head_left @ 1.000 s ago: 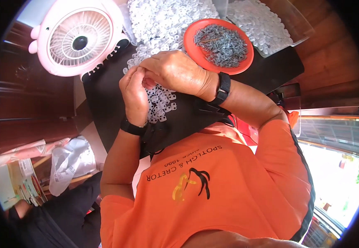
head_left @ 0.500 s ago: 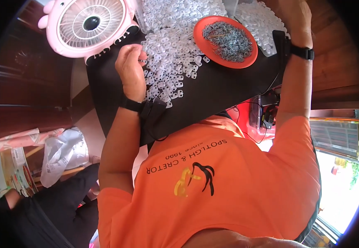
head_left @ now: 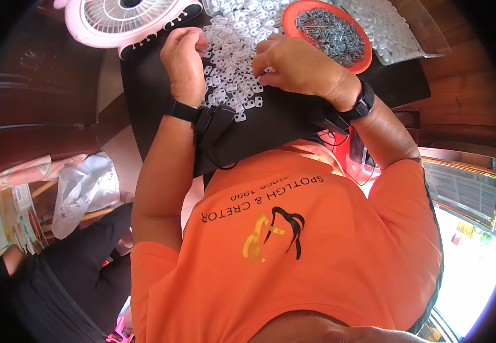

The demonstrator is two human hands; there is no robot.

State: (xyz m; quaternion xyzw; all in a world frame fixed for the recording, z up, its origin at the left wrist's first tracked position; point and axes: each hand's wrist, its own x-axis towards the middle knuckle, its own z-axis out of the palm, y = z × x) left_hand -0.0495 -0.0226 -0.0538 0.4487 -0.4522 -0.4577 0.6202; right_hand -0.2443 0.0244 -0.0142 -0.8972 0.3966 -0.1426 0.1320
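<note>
Small white two-holed plastic pieces lie at twelve o'clock between the loosely curled left hand and bent-fingered right hand, seemingly for easy reach; whether either grip holds anything, I cannot tell.

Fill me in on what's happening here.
A person is working at a black table with both bare hands. The right hand, fingers bent, is at the right edge of a pile of white pieces; the left hand is at its left edge. Whether either holds a piece is hidden. A red plate of grey bits is beyond the right hand, and a pink fan is at the far left.
</note>
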